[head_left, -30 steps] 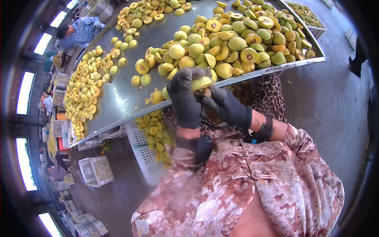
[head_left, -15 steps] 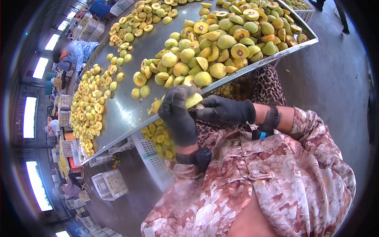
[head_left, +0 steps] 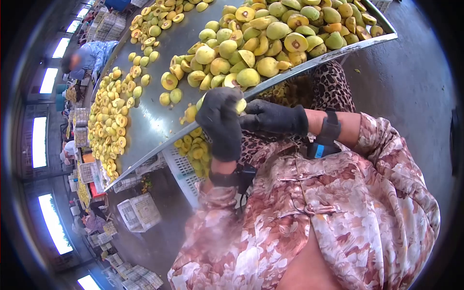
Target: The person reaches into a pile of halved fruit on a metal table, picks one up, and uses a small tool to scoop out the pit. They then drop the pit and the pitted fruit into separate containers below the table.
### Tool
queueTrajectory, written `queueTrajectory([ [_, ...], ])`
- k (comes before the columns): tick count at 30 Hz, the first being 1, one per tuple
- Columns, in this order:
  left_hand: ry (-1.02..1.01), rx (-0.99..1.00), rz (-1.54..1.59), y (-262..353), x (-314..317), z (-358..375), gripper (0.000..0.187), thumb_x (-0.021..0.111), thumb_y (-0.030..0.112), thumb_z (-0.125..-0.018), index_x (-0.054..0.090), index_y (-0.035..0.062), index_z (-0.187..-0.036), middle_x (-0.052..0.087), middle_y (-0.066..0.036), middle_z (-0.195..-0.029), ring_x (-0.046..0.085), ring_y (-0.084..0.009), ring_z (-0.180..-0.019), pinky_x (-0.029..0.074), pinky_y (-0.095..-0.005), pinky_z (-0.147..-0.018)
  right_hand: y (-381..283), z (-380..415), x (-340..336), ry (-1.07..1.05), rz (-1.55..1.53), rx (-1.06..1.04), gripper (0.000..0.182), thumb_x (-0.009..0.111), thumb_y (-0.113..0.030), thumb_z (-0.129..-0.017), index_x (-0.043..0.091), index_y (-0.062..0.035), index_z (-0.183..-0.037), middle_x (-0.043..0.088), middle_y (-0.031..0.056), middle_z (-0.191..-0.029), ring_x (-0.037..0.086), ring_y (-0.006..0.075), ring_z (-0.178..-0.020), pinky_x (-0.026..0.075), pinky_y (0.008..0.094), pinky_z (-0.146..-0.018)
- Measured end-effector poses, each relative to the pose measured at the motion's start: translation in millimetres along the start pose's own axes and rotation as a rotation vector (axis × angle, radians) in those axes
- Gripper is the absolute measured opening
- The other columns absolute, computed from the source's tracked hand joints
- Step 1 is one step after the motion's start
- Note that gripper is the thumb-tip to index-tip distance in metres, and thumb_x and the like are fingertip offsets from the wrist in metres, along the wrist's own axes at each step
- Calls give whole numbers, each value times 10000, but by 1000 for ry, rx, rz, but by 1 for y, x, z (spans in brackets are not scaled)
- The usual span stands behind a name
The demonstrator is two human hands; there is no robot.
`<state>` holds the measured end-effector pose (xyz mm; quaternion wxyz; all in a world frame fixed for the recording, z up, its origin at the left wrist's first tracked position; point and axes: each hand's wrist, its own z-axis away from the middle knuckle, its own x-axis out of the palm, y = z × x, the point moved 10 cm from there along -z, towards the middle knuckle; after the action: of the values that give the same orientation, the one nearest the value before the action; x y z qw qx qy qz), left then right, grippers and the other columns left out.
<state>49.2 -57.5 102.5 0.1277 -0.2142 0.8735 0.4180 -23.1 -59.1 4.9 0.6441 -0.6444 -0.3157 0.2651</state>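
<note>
My left hand [head_left: 221,123], in a dark glove, is closed around a piece of yellow-green stone fruit [head_left: 240,106] near the metal table's edge. Most of the fruit is hidden by the fingers. My right hand [head_left: 276,117], also gloved, meets it from the right with its fingers curled together. Whatever the right fingers hold is hidden. Just beyond both hands, a large heap of whole and cut fruit [head_left: 278,31] lies on the metal table [head_left: 152,113]. Some cut faces show brown centres.
Below the table edge stands a white plastic crate [head_left: 181,175] with cut fruit [head_left: 197,153] in it. More fruit halves [head_left: 107,128] lie along the table's far side. A person in blue [head_left: 92,58] is across the table. Pale crates [head_left: 139,212] stand on the floor.
The fruit shows less between my hands now, more covered by the left fingers. Both hands remain together, and the whole view has shifted slightly.
</note>
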Motion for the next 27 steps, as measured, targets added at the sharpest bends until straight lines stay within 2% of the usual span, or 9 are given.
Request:
queueTrajectory([
  [1,-109,3,-92,-13,4,-5,317,522,285,-1044,644,33,-894,700,-144,-853,695,-251,-800,553,-368,-703,-12,1,0,50,115,-213,242,567,-223,-1020,634,10,-1021,636,87,-857,607,191,-824,501,362,-792],
  [4,42,-778,888,-76,23,35,409,469,401,-1068,608,41,-933,693,-161,-867,703,-293,-804,580,-414,-706,3,2,0,57,132,-244,271,578,-232,-1013,648,25,-1057,674,106,-932,630,212,-877,508,375,-844],
  [5,52,-831,874,-82,24,41,456,443,474,-1067,579,51,-965,695,-181,-878,707,-323,-792,600,-426,-720,4,0,0,17,216,-285,299,596,-249,-1005,659,29,-1095,688,121,-983,622,204,-893,508,371,-861],
  [8,149,-746,756,-73,16,43,452,434,471,-1070,579,50,-988,696,-183,-899,708,-315,-788,602,-404,-713,13,-2,1,-64,-35,-180,311,625,-250,-987,661,43,-1085,683,164,-992,621,211,-906,502,368,-871],
  [14,366,-745,1031,-105,-49,76,287,517,289,-1064,580,18,-1138,680,-165,-1048,697,-278,-926,606,-386,-834,-23,31,21,-48,663,-488,220,641,-273,-946,554,-91,-1035,637,149,-699,645,408,-657,493,493,-578],
  [20,271,-419,-433,-160,-165,90,319,584,266,-1015,741,-12,-1012,719,-200,-1107,685,-300,-1021,536,-401,-924,83,17,-50,41,673,-78,235,645,-287,-931,613,-64,-999,658,199,-767,641,390,-707,500,466,-651],
  [21,29,-31,-816,-120,-119,61,251,646,191,-951,750,2,-1080,696,-194,-1224,652,-315,-1116,502,-407,-986,95,13,-62,46,677,-33,224,641,-280,-932,626,-58,-964,656,202,-771,636,385,-706,497,456,-653],
  [23,-104,-143,-331,-93,-30,27,292,736,204,-870,738,37,-1110,610,-174,-1352,562,-336,-1253,447,-434,-1055,119,25,-59,38,638,85,224,635,-265,-934,654,-45,-893,653,206,-778,625,377,-704,492,435,-657],
  [27,-476,130,-545,-85,95,7,474,761,253,-805,659,52,-1223,595,-178,-1268,553,-384,-1197,450,-469,-1027,115,45,-64,97,385,179,366,634,-370,-967,674,-7,-945,674,124,-785,623,230,-716,499,392,-692],
])
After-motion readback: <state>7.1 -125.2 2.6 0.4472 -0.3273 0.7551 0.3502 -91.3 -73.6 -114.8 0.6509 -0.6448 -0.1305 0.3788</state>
